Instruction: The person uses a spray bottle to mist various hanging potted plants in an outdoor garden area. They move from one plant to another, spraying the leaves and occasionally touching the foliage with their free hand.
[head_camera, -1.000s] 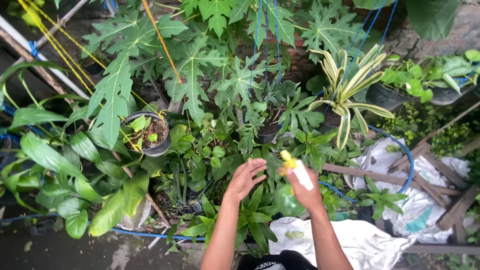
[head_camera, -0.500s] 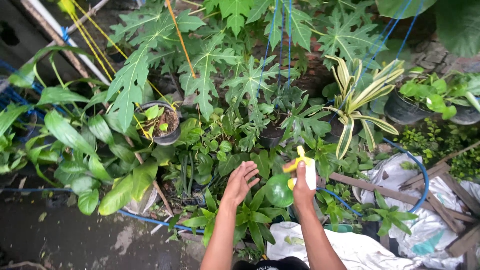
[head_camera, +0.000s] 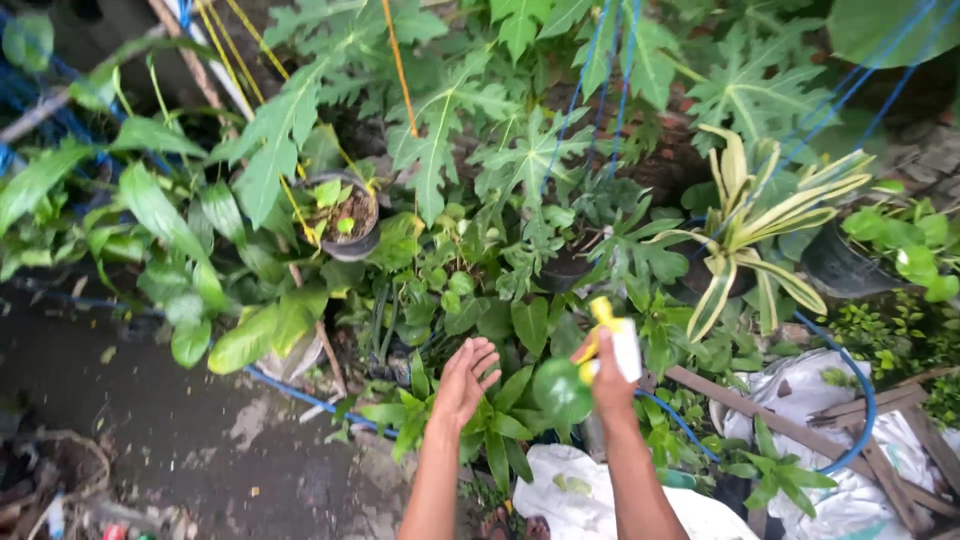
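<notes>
Head view, right hand gripping spray bottle (yellow nozzle)

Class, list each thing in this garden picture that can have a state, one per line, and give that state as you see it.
Left hand: open, palm up, fingers spread, holding nothing.
Right hand: closed around the spray bottle.
Spray bottle: white with a yellow nozzle, held upright above the leaves.
Black pot: upright, filled with soil and small green leaves.
Blue hose: lying curved over the white sacks.
White sacks: crumpled on the ground.
</notes>
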